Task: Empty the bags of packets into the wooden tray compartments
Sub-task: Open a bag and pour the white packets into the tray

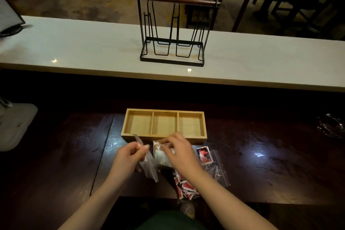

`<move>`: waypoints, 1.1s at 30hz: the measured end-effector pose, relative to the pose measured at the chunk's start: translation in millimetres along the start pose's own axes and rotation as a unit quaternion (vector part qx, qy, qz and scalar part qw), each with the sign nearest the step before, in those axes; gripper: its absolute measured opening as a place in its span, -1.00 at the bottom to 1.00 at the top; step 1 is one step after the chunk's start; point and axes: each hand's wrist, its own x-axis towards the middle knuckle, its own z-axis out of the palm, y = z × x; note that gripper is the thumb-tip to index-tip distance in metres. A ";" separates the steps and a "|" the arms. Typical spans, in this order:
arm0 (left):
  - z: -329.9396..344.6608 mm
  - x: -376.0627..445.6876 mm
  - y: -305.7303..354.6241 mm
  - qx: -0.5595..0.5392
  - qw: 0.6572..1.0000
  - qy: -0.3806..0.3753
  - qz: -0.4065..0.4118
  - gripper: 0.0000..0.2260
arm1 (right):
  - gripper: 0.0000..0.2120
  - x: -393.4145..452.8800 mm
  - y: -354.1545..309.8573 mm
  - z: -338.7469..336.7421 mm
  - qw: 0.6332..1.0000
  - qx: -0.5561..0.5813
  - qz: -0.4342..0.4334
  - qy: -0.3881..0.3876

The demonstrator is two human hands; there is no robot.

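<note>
A wooden tray (164, 137) with three compartments, all bare, stands on the dark table just beyond my hands. My left hand (128, 157) pinches a clear plastic bag (148, 166) that hangs down from its fingers. My right hand (180, 152) grips a small stack of pale packets (161, 155) beside that bag, just in front of the tray's near wall. To the right lies another clear bag (214, 166) with red-and-black packets (203, 154) inside. Several loose red-and-white packets (184, 187) lie under my right forearm.
A black wire rack (172, 46) with a wooden handle stands on the white counter (74, 46) behind the table. A white object (15, 125) sits at the left edge, and something shiny and clear (331, 127) lies at the far right.
</note>
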 end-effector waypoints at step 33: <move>30.7 -13.1 19.2 -0.082 0.996 0.020 0.011 -0.83 | -0.84 -8.5 -47.0 -6.7 0.996 0.048 -0.024 0.069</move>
